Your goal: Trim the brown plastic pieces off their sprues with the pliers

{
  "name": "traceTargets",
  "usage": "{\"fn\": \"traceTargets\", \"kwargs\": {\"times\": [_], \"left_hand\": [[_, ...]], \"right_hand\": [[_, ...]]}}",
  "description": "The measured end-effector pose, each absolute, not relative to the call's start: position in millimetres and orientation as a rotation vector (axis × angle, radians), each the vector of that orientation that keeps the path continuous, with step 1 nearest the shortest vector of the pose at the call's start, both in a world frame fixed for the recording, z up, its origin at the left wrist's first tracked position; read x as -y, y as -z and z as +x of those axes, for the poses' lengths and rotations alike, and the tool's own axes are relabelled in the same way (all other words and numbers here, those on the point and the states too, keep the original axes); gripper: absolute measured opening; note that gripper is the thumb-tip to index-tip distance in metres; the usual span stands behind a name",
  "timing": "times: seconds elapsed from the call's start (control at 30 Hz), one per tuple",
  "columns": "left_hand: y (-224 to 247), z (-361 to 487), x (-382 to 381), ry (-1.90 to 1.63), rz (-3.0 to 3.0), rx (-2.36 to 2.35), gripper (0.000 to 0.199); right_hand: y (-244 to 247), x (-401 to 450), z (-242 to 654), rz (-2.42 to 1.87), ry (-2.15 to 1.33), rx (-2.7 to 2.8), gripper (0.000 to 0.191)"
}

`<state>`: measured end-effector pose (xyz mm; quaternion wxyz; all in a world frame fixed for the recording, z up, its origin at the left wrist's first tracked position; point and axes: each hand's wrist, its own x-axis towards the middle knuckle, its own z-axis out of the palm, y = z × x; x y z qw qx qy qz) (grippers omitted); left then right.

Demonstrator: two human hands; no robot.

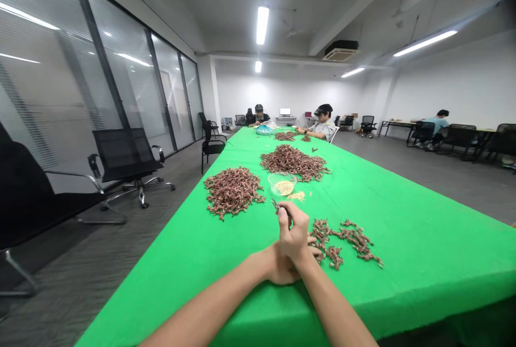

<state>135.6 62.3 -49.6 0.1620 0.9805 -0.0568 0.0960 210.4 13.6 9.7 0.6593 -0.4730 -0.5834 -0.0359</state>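
Forearms (209, 309) cross at six o'clock above the green tablecloth (407, 245). Raised, the right hand (293, 233) pinches a small dark sprig (276, 205) between its fingertips; the left hand (282, 267) lies open beneath, fingers extended toward a tangle of dried brown sprigs (342, 242) at three o'clock. A clear bowl (282, 176) of pale seeds (284, 188) sits at twelve.

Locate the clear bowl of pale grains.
In the head view, the clear bowl sits on the green tablecloth, right of one brown heap, in front of another, and just beyond the person's raised right hand.
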Motion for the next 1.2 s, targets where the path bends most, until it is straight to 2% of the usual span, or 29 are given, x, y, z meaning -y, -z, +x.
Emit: {"fn": "traceTargets", "kwargs": {"times": [0.3,0.6,0.87,1.2], "left_hand": [[35,122,-57,-0.402,2.87,0.103,0.052],[26,112,-73,-0.523,2.957,-0.188,0.031],[19,103,-78,-0.608,3.028,-0.284,0.024],[26,106,-83,-0.75,3.13,-0.209,0.014]], "right_hand": [[-11,-15,215,-1.09,0.09,1.318,0.027],[-9,-17,217,-1.102,0.098,1.302,0.028],[-6,-19,216,-1.11,0.081,1.326,0.029],[-3,-22,217,-1.102,0.052,1.257,0.031]]}}
